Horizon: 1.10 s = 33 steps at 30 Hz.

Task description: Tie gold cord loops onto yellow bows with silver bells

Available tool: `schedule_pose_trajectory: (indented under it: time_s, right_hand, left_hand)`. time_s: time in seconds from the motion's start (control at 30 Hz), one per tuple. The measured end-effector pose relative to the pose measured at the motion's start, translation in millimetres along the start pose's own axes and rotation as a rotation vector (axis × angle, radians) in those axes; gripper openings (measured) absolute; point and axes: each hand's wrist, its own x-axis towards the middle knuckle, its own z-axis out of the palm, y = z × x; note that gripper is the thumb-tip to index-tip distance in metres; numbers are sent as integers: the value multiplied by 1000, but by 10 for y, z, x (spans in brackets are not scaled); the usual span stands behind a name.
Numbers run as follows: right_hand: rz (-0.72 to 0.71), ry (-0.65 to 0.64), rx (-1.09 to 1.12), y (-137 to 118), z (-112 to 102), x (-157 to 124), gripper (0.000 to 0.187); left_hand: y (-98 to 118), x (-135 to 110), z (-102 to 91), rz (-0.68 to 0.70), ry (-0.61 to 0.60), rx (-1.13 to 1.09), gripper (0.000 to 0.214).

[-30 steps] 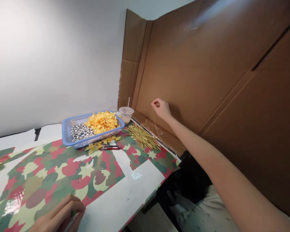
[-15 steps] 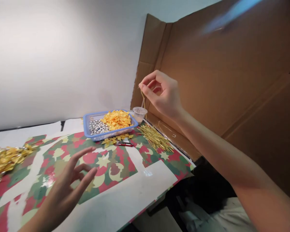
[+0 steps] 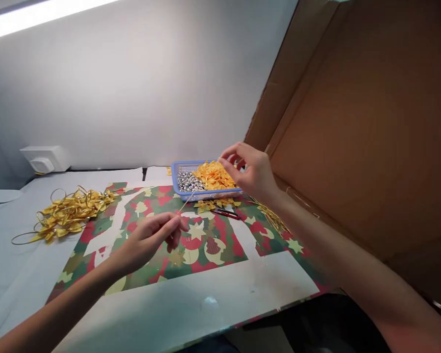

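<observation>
Pinching a thin, straight length of gold-coloured cord (image 3: pixel 186 202) between thumb and fingertips, the left hand (image 3: pixel 153 237) is above the desk (image 3: pixel 25 255), the cord slanting up from its grip toward a shallow blue plastic basket (image 3: pixel 220 193). The right hand (image 3: pixel 256 171) is raised in front of the basket's right end, its fingers curled and the thumb brought near the forefinger; whether anything sits between those tips I cannot tell. The two hands are apart.

Inside the basket, small shiny silver beads (image 3: pixel 190 182) fill the left part and a heap of yellow ribbon-like pieces (image 3: pixel 215 175) the right. More loose yellow pieces (image 3: pixel 215 204) lie just in front of it, and near them a small red-and-black tool (image 3: pixel 226 214). A bundle of thin gold cords (image 3: pixel 270 216), partly hidden by the right arm, lies right of the tool. Well apart, at the left, is a tangled pile of yellow bows with looped gold cords (image 3: pixel 71 211). Red, green and cream patterned paper (image 3: pixel 150 267) covers much of the desk, and a brown cardboard panel (image 3: pixel 363 122) stands along the right.
</observation>
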Motion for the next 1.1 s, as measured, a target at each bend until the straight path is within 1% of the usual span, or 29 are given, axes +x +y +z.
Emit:
schedule_pose_trajectory:
  time_s: [0.07, 0.1, 0.2, 0.33, 0.43, 0.53, 0.6, 0.7, 0.8, 0.87, 0.9, 0.93, 0.97, 1.03, 1.1]
  right_hand:
    - [156, 89, -15, 169, 7, -90, 10]
    - [251, 153, -13, 247, 10, -137, 10]
    - [367, 274, -17, 453, 28, -282, 11]
    - [499, 395, 11, 661, 94, -470, 15]
    - [574, 430, 58, 726, 181, -593, 19]
    - [608, 430, 119, 700, 276, -682, 20]
    - [620, 424, 160, 657, 328, -723, 20]
    - [627, 391, 224, 595, 387, -768, 19]
    - [612, 333, 275, 541, 441, -808, 18]
    - [590, 282, 296, 492, 480, -833, 16]
    - [575, 252, 303, 462, 498, -845, 15]
    - [556, 219, 309, 429, 516, -857, 14]
    - [535, 185, 314, 394, 532, -867, 13]
    - [482, 112, 322, 325, 563, -886, 12]
    - [419, 41, 331, 268, 590, -901, 12]
  left_hand:
    - [-120, -62, -109, -43, 32, 45, 38]
    - [-165, -86, -155, -63, 37, 54, 40]
    - [-258, -135, -239, -114, 45, 82, 41]
    - [-338, -169, -237, -192, 14, 97, 42]
    - [-372, -195, -209, -247, 13, 100, 44]
    - [-403, -226, -196, -256, 33, 118, 44]
    - [-424, -236, -198, -226, 61, 174, 40]
    - [-416, -181, -225, -94, 139, 334, 30]
    - [-307, 34, -290, 73, 201, 551, 23]
    - [-185, 285, -343, 190, 263, 718, 20]
    - [-122, 438, -372, 219, 280, 806, 19]
    - [-66, 604, -401, 198, 253, 906, 18]
    - [-22, 776, -435, 138, 212, 1010, 17]
    - [14, 1116, -523, 72, 187, 1068, 13]
    - [-21, 1410, -650, -8, 212, 1104, 13]
